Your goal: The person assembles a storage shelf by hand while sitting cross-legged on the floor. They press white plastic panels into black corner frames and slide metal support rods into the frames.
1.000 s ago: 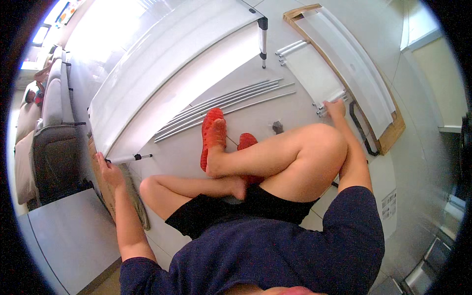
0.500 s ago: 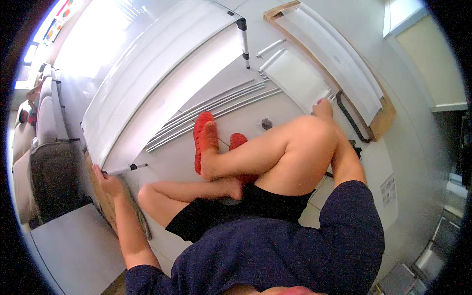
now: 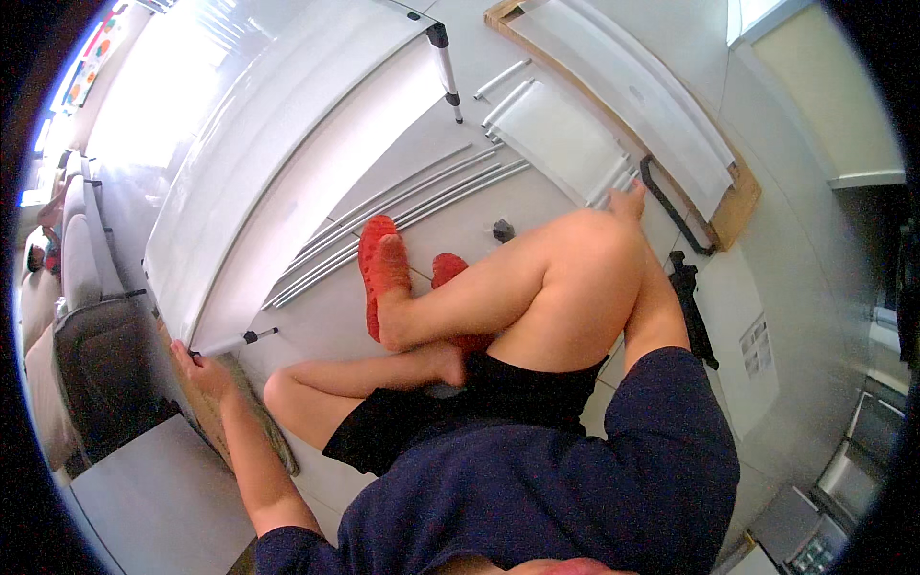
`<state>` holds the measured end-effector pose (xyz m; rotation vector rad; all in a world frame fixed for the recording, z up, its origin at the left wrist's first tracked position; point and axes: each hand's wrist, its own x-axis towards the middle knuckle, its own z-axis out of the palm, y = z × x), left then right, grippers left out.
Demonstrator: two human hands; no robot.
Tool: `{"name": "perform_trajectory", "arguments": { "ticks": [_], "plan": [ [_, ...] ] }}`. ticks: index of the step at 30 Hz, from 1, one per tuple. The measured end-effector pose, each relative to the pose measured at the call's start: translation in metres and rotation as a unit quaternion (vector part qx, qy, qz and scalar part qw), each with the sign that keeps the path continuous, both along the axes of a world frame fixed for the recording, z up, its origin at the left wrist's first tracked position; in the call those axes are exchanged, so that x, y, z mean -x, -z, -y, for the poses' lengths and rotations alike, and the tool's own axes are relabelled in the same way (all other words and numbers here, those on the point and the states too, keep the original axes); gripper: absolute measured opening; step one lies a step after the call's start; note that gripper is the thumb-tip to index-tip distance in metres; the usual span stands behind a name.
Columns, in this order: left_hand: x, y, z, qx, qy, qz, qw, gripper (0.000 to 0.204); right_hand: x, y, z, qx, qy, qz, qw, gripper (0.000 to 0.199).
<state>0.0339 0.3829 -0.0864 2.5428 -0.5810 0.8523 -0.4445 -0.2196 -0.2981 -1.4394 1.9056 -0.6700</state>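
A large white sheet panel (image 3: 278,144) with silver tube legs and black corner connectors stands tilted at my left front. My left hand (image 3: 203,372) is closed on its near corner, by a short tube leg with a black end. On the right, past my raised knee, my right hand (image 3: 628,201) is at short silver tubes (image 3: 613,179) along the near edge of a smaller white sheet (image 3: 556,129). Its fingers look closed on a tube, though the knee partly hides the hand. Several long silver tubes (image 3: 412,206) lie on the floor beyond my red slippers (image 3: 383,278).
A black connector (image 3: 503,230) lies on the floor. At the right are an open cardboard box (image 3: 738,206) with white sheets, a black bar (image 3: 676,206), a black part (image 3: 685,297) and a printed paper (image 3: 757,350). A grey chair (image 3: 105,355) and grey box (image 3: 158,498) stand left.
My right hand has moved slightly forward onto the short tubes, which now lie more spread. My left hand stays at the panel's corner. The whole view has shifted a little.
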Motion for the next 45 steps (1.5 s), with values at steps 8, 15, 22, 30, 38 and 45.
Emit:
{"name": "perform_trajectory", "arguments": {
  "ticks": [8, 15, 22, 30, 38, 45],
  "plan": [
    [-0.004, 0.0, -0.005, -0.026, 0.01, 0.013, 1.0, 0.046, -0.001, -0.014, 0.057, 0.059, -0.178, -0.197, 0.962, 0.062],
    [-0.002, -0.006, -0.005, -0.076, -0.012, 0.009, 0.997, 0.046, -0.023, -0.016, 0.041, 0.061, -0.173, -0.229, 0.956, 0.081],
    [-0.008, -0.003, -0.009, -0.086, -0.01, 0.024, 0.996, 0.046, -0.021, -0.019, 0.054, 0.26, -0.128, -0.142, 0.947, 0.071],
    [0.0, -0.008, 0.001, -0.024, 0.002, 0.017, 1.0, 0.047, -0.049, -0.148, 0.038, 0.253, -0.14, 0.309, 0.906, 0.062],
    [0.103, -0.054, 0.113, 0.069, 0.192, -0.067, 0.977, 0.038, -0.065, -0.321, -0.065, 0.283, -0.351, 0.356, 0.819, 0.055],
    [0.17, -0.04, 0.21, 0.285, 0.429, -0.47, 0.717, 0.052, -0.074, -0.38, -0.171, 0.13, -0.456, 0.528, 0.704, 0.06]
  ]
}}
